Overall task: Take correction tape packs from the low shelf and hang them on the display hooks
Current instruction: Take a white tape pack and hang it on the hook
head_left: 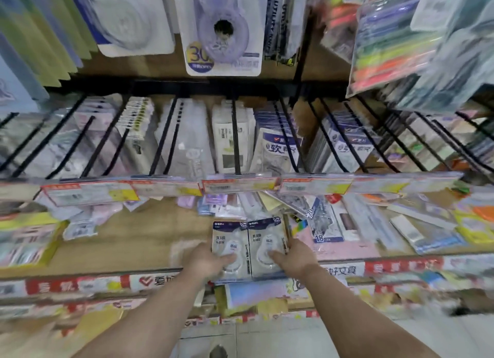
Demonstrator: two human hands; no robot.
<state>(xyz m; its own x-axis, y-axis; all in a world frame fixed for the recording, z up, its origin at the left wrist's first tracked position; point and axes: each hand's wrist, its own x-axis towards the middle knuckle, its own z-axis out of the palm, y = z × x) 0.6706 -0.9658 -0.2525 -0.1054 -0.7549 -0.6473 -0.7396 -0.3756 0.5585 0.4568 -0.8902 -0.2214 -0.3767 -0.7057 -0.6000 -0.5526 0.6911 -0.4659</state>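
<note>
Head view shows your left hand (207,260) and right hand (294,257) each with fingers curled on a correction tape pack (231,246), the two packs side by side above the low shelf (128,240), below the display hooks (235,136).

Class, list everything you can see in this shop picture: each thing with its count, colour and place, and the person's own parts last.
correction tape packs: two, white with navy tops, side by side on the low shelf
low shelf: one, wooden, below the hooks
display hooks: many, black, middle row
price labels: a row, red and yellow, at the hook tips
highlighter pack: one, multicoloured, upper right
left hand: grips the left pack
right hand: grips the right pack
</note>
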